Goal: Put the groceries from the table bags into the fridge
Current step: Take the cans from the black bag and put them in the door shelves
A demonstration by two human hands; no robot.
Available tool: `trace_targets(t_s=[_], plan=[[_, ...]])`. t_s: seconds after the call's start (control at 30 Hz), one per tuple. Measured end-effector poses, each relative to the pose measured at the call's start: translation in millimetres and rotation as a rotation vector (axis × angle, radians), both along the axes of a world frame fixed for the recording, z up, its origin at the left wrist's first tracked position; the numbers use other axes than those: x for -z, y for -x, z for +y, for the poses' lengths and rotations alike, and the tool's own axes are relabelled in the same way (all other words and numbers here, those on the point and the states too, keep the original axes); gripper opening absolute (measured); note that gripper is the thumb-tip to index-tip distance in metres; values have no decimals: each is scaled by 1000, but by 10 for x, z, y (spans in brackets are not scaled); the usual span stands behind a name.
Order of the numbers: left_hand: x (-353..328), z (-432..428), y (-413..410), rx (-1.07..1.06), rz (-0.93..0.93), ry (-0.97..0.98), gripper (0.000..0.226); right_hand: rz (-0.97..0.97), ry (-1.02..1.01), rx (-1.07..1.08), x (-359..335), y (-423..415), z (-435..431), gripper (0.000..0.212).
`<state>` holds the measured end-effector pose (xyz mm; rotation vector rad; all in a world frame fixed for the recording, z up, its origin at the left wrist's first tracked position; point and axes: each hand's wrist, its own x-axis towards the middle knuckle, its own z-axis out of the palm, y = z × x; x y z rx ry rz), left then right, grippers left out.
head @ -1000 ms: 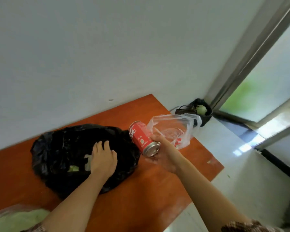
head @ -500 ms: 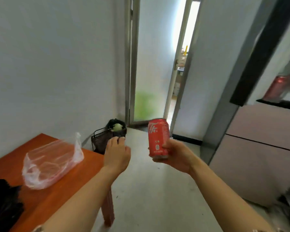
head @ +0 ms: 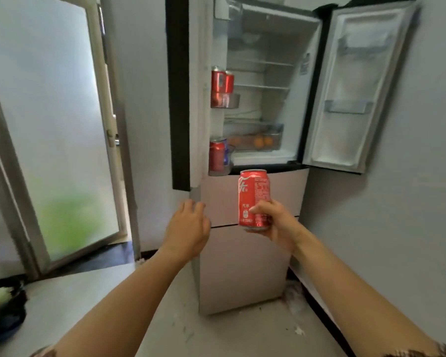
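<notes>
My right hand grips a red soda can upright, in front of the fridge's lower drawers. My left hand hangs empty beside it, fingers relaxed and pointing at the fridge. Both upper fridge doors stand wide open. The left door's shelves hold red cans, two on the upper shelf and others on the lower shelf. Inside, a clear drawer holds orange fruit. The table and bags are out of view.
The right fridge door swings out toward the wall, with bare shelves. A frosted glass door stands at the left. A black bin with something green in it sits on the floor at the bottom left.
The view has swung from the table and bags round to the open fridge. The can went from tilted above the bags to upright in my right hand; my left hand left the black bag.
</notes>
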<state>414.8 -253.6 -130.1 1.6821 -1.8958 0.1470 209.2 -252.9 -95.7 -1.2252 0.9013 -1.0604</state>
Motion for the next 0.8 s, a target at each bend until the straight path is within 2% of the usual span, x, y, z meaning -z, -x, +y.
trace_targets(t_s=[0.17,0.33,0.57,0.8], plan=[[-129,-1025,661,150,-45,53,35,-16,51,176,-154,636,-786,85],[-417,-2056,1310,247,-22,62,36,2,107,313,-437,1193,-1569,68],[-902,-3215,2333,390,21,56,38,79,189,501,-884,2110,-2488,78],[-1311,-4240,3379,476,86,101,40,163,336,614,-1480,3204,-3348,57]])
